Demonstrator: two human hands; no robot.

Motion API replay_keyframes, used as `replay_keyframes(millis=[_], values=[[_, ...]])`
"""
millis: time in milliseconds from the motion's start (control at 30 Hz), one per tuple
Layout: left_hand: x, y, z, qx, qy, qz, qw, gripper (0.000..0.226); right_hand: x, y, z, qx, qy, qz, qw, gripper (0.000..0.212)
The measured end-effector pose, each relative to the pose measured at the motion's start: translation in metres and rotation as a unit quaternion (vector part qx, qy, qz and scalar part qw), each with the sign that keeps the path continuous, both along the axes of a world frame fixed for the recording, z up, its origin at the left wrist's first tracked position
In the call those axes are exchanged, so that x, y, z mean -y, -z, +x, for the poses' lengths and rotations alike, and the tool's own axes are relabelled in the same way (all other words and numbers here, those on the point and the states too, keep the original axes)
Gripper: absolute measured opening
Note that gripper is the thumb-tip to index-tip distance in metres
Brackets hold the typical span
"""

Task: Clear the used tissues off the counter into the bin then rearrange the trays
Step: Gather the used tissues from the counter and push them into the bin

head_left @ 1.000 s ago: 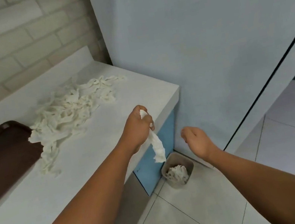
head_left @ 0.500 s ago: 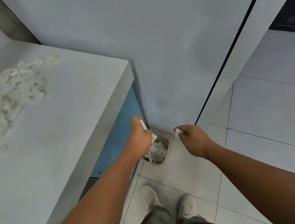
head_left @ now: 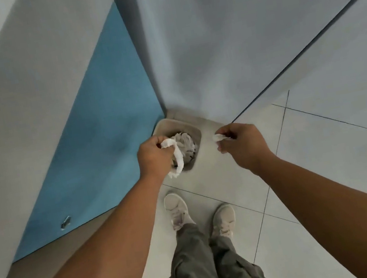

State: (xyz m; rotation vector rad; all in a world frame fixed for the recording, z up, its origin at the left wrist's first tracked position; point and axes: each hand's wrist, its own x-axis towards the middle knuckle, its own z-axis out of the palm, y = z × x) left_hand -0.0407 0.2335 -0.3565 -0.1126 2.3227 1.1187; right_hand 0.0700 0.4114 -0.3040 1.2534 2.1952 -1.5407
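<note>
Because the bin [head_left: 177, 129] sits on the floor in the corner, I lean over it, my left hand [head_left: 155, 157] fisted around a tissue strip [head_left: 177, 157] above its mouth, my right hand [head_left: 242, 144] pinching a small scrap [head_left: 217, 137] just beside its rim.

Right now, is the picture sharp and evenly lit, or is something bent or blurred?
Head view: soft, even light, no glare; wide-angle lens bends the wall edges; bin and left hand with tissue look fairly sharp; forearms at the bottom are softer.
</note>
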Motion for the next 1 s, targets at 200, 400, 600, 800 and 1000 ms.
replay_keyframes(millis=[200, 400, 600, 800, 1000], values=[[-0.012, 0.097, -0.024, 0.030, -0.037, -0.017, 0.999, 0.013, -0.005, 0.082, -0.010, 0.005, 0.013, -0.044, 0.999, 0.019], [-0.027, 0.161, -0.035, 0.063, -0.053, -0.044, 0.996, 0.013, -0.007, 0.140, -0.013, 0.032, 0.030, -0.060, 0.997, 0.013], [-0.038, 0.193, -0.040, 0.085, 0.005, -0.047, 0.995, 0.028, -0.002, 0.184, -0.023, 0.034, 0.031, -0.060, 0.997, 0.012], [-0.027, 0.198, -0.048, 0.069, 0.040, -0.086, 0.993, 0.052, 0.013, 0.213, -0.033, 0.032, 0.014, -0.047, 0.998, 0.012], [-0.012, 0.186, -0.030, 0.110, -0.028, -0.028, 0.993, 0.050, 0.026, 0.237, -0.050, 0.034, -0.019, -0.003, 0.999, 0.025]])
